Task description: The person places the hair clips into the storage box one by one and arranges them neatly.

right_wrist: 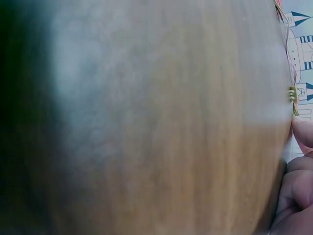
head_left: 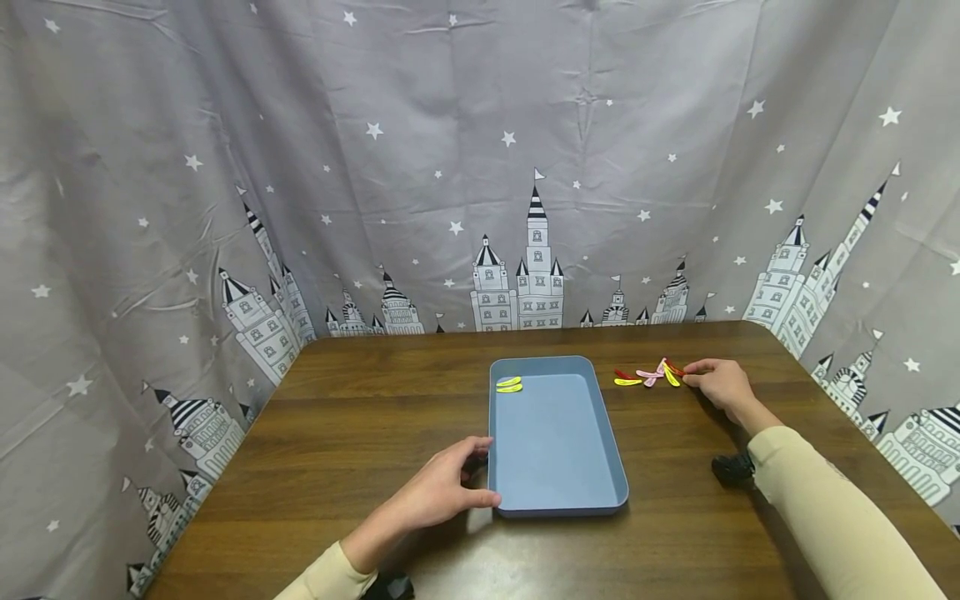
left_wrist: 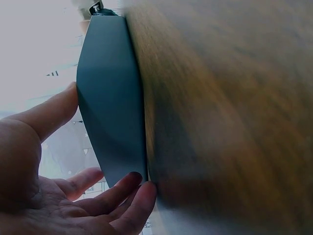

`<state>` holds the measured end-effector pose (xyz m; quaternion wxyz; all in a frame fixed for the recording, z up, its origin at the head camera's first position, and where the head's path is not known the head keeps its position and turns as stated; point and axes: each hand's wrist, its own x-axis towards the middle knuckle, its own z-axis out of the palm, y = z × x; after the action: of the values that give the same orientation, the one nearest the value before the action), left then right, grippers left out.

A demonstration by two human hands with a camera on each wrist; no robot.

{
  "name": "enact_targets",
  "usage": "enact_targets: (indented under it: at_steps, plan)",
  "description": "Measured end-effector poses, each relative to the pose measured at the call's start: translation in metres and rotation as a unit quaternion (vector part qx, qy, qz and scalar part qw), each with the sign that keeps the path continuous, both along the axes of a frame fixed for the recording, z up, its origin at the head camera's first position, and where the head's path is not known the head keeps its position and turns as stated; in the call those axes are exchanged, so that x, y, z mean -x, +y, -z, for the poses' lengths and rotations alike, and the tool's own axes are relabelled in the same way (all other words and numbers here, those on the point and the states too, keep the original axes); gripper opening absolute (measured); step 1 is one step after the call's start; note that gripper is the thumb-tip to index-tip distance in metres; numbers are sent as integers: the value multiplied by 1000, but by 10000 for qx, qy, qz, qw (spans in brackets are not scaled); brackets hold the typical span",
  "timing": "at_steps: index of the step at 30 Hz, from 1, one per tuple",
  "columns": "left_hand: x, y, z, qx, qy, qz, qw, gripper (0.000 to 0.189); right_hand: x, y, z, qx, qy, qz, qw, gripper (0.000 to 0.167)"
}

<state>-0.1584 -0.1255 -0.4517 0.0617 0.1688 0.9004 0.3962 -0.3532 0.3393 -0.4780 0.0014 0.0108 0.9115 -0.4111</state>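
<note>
A blue-grey tray [head_left: 558, 505] lies on the wooden table. Two yellow hair clips [head_left: 509, 384] rest side by side in its far left corner. My left hand [head_left: 442, 490] is spread along the tray's left side. In the left wrist view its thumb [left_wrist: 61, 105] touches the rim, and the other fingertips lie against the outer wall. Right of the tray lies a small pile of hair clips, with pink [head_left: 651, 377], yellow [head_left: 672, 377] and red ones. At the pile's right end my right hand [head_left: 722, 385] pinches a red hair clip [head_left: 674, 368] between thumb and finger.
Another yellow clip [head_left: 628, 382] and a red one [head_left: 622, 374] lie at the pile's left end, near the tray's right wall. Behind the table [head_left: 390, 400] hangs a grey curtain [head_left: 420, 208] printed with castles and stars.
</note>
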Motion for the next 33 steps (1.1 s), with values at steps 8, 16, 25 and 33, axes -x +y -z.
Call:
enact_targets:
  at_steps: [8,16,25,33]
  plan:
    - [1,0,1,39,8,-9,10000,78,0,-1,-2,-37,63,-11,10000,34]
    - [2,-1,2,-41,-71,5,10000,79,-2,-7,-4,-399,372,91,9985,36]
    - [2,-1,3,-32,-90,16,10000,79,-1,-4,0,-241,292,164,9991,30]
    - [2,-1,4,-34,-59,9,10000,79,1,1,3,283,59,248,9993,35]
